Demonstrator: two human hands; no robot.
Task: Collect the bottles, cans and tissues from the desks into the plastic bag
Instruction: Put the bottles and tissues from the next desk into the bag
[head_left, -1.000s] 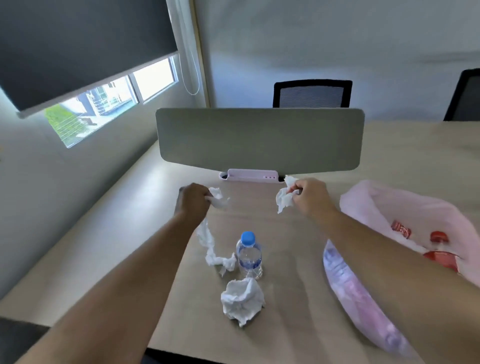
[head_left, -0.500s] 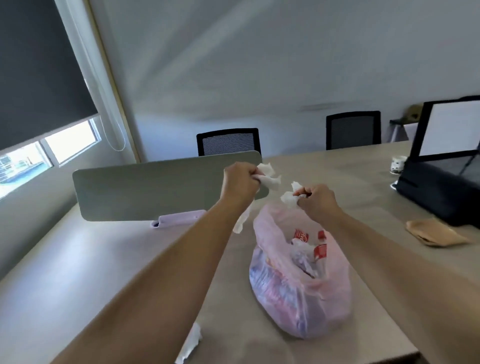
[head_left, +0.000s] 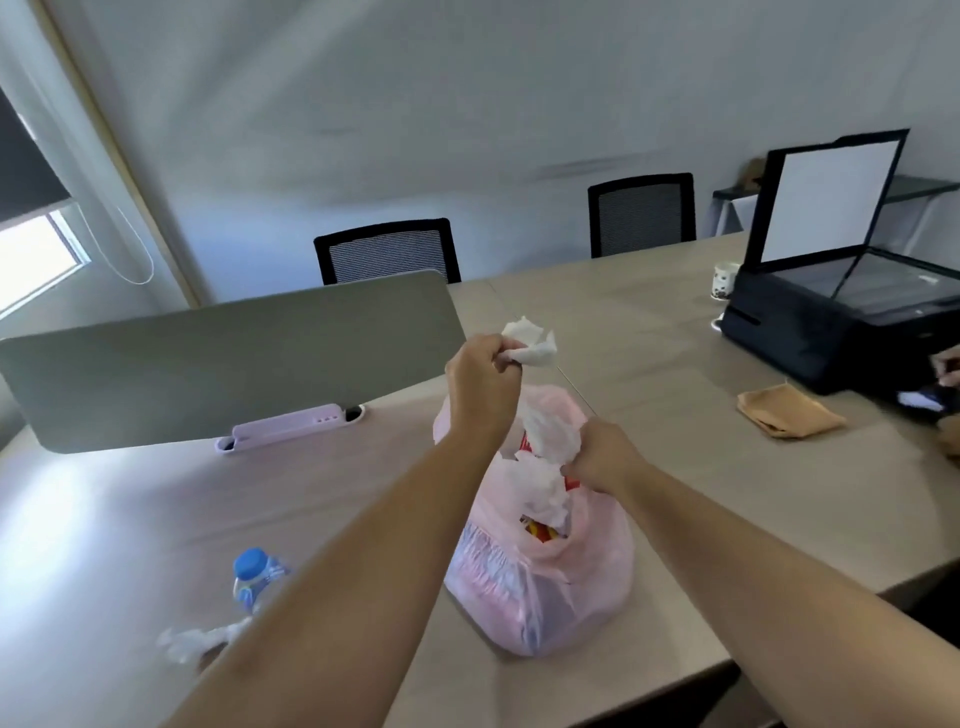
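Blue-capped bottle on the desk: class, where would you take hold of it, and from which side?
Probably round the clear body just under the cap, coming from the left. The bottle stands upright, so its round sides suit a wrapping grip; a crumpled tissue lies by its base and the left forearm covers its right side.
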